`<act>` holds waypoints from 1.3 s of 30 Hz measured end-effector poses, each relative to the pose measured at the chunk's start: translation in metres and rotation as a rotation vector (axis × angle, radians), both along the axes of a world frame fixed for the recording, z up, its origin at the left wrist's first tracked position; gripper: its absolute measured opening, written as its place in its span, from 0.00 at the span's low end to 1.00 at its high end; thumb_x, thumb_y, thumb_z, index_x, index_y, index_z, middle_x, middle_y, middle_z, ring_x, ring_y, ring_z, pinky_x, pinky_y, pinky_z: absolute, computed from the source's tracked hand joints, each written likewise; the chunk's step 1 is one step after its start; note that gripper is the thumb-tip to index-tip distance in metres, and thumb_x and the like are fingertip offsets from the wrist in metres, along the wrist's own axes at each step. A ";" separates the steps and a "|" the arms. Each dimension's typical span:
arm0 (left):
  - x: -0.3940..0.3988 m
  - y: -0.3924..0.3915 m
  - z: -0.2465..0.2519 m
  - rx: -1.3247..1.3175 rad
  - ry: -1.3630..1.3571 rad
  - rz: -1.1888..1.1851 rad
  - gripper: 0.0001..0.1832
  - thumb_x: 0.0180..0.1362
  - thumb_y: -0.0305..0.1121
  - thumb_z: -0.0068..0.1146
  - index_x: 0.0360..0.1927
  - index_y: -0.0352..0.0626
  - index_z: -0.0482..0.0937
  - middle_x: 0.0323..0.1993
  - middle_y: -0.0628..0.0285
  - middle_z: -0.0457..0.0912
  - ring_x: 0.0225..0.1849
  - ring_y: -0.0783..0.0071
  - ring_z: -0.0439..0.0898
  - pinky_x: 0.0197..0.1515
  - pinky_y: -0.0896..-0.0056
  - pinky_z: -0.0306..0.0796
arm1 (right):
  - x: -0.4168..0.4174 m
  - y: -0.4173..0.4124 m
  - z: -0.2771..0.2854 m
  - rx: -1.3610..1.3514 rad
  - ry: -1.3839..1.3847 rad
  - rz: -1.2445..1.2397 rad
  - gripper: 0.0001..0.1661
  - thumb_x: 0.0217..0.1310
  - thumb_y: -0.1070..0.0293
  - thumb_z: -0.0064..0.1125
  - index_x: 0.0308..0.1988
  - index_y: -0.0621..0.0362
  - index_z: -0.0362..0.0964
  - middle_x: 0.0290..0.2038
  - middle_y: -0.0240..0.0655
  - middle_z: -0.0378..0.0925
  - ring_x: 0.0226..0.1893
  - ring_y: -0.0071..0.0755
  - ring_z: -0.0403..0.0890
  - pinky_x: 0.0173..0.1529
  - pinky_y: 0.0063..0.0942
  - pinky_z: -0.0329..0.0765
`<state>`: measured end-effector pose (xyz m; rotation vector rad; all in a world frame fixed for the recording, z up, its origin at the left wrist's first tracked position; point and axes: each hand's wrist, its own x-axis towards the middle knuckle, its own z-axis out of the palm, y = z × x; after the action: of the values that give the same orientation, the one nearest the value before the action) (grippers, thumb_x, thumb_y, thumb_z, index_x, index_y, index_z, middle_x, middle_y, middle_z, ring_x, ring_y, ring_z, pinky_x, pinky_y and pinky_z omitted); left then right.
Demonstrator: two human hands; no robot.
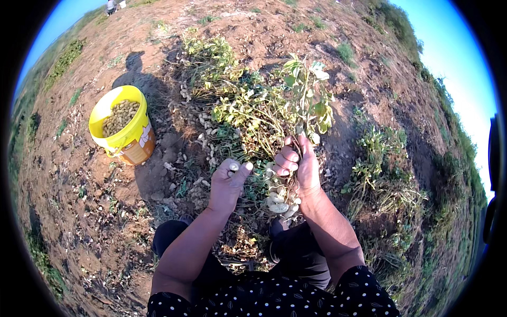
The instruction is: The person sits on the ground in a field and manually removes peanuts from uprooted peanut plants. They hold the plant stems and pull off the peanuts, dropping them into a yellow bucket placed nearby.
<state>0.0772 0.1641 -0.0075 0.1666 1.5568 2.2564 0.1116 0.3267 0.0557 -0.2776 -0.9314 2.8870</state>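
My right hand (297, 162) is closed around the stems of an uprooted peanut plant (307, 95), leaves up. A cluster of peanut pods (279, 202) hangs from its roots below the fist. To the left of the cluster, my left hand (229, 182) is raised with its fingers curled; a pale round thing, seemingly a peanut pod (234, 167), shows between fingers and thumb. Beyond both hands lies a heap of pulled peanut plants (253, 107), pods showing along its left side. A yellow plastic bucket (143, 104) at the left holds many peanuts (121, 118).
More pulled plants (376, 162) lie on the soil at the right. Loose pods and dry leaves litter the ground around my feet. A person (111, 6) is far off at the top left. Shrubs (400, 23) edge the field at the upper right.
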 end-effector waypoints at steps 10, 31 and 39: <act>0.011 0.005 0.001 0.372 -0.477 -0.430 0.16 0.61 0.46 0.48 0.39 0.44 0.74 0.26 0.69 0.76 0.25 0.81 0.76 0.21 0.81 0.70 | 0.003 0.010 -0.001 0.001 0.122 0.121 0.19 0.65 0.49 0.39 0.36 0.53 0.64 0.14 0.20 0.52 0.13 0.19 0.53 0.19 0.21 0.57; 0.000 -0.012 0.005 0.287 -0.257 -0.397 0.12 0.60 0.41 0.53 0.36 0.43 0.75 0.28 0.68 0.77 0.19 0.86 0.70 0.17 0.84 0.60 | 0.004 -0.002 0.000 0.630 -0.050 -0.338 0.21 0.60 0.50 0.51 0.40 0.58 0.70 0.30 0.29 0.73 0.27 0.24 0.75 0.35 0.24 0.75; 0.020 0.004 0.006 -0.110 0.098 -0.449 0.10 0.59 0.35 0.55 0.36 0.39 0.73 0.25 0.67 0.77 0.20 0.88 0.70 0.20 0.86 0.64 | 0.008 -0.013 -0.020 0.489 0.110 -0.272 0.19 0.61 0.62 0.54 0.49 0.57 0.63 0.31 0.29 0.72 0.28 0.19 0.73 0.31 0.20 0.74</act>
<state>0.0969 0.1681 -0.0011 0.5449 1.5062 1.8329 0.1195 0.3140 0.0357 -0.1820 -1.4076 2.3156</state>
